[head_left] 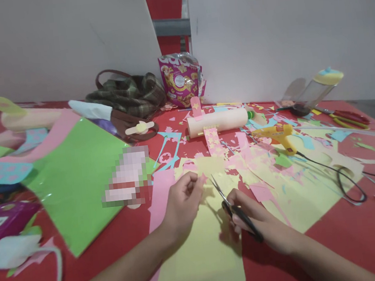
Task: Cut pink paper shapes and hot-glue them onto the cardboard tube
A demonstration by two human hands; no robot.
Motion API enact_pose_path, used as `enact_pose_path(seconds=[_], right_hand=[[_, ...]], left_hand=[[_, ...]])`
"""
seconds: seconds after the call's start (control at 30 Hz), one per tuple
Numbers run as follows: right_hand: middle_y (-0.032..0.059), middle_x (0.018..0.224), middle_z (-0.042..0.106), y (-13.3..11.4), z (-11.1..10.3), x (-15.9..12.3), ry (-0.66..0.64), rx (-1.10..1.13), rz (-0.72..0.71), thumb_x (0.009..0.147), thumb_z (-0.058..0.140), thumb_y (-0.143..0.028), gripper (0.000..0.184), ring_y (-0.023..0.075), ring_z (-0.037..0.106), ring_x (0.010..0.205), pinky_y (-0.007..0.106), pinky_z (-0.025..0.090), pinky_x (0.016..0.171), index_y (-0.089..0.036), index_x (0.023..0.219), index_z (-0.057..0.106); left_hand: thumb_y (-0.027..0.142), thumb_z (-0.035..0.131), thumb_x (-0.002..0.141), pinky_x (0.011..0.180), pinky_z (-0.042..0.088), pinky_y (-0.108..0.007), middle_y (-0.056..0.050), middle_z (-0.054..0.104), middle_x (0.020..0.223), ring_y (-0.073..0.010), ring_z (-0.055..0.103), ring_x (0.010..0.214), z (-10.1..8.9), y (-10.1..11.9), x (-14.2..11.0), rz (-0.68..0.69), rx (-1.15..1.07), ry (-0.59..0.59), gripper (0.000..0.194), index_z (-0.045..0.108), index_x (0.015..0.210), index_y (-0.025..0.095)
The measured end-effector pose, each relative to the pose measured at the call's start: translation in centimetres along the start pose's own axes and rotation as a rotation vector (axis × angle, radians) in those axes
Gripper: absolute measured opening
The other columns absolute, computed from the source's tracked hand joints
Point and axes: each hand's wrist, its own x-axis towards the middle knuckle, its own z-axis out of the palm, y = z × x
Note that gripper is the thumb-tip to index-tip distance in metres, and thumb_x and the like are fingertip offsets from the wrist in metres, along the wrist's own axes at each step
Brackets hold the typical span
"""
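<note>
My left hand [184, 203] pinches a small pink paper star [204, 179] between thumb and fingers, with a bit of yellow paper showing just below it. In my right hand [266, 224] are black-handled scissors [226, 197], blades pointing up and away and slightly parted near the star. Both hands hover above a long yellow paper sheet [200, 264]. A pink sheet [159, 192] lies partly under it at the left. Beyond the hands, a pale roll [222, 121] with star-dotted pink strips rests on its side.
A yellow glue gun [284, 138] with a black cord lies right, among paper scraps. Green paper [75, 188] spreads at left, near a white charger [13, 252]. A snack bag [181, 81], a plaid bag [129, 93], a clear bottle [318, 91] and pliers [349, 120] are farther back.
</note>
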Motion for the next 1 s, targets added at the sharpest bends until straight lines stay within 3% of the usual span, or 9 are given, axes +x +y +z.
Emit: enact_pose_path(seconds=[0.63, 1.0], right_hand=[[-0.0037, 0.063, 0.049, -0.02, 0.17, 0.00, -0.026, 0.019, -0.021, 0.074, 0.052, -0.044, 0.026, 0.0116, 0.050, 0.061, 0.026, 0.038, 0.060, -0.022, 0.077, 0.038], [-0.0048, 0.057, 0.052, 0.61, 0.62, 0.07, -0.020, 0.082, 0.023, 0.073, 0.052, -0.047, 0.031, 0.0111, 0.051, 0.054, 0.025, 0.038, 0.054, -0.022, 0.076, 0.034]], left_hand=[[0.037, 0.045, 0.077, 0.041, 0.030, -0.017, 0.007, 0.036, 0.048, -0.0047, 0.033, 0.040, 0.41, -0.10, -0.64, -0.018, 0.034, -0.085, 0.027, 0.042, 0.061, 0.016], [0.036, 0.043, 0.080, 0.042, 0.028, -0.016, 0.007, 0.034, 0.051, -0.0045, 0.032, 0.043, 0.38, -0.21, -0.69, -0.030, 0.018, -0.099, 0.027, 0.039, 0.062, 0.017]])
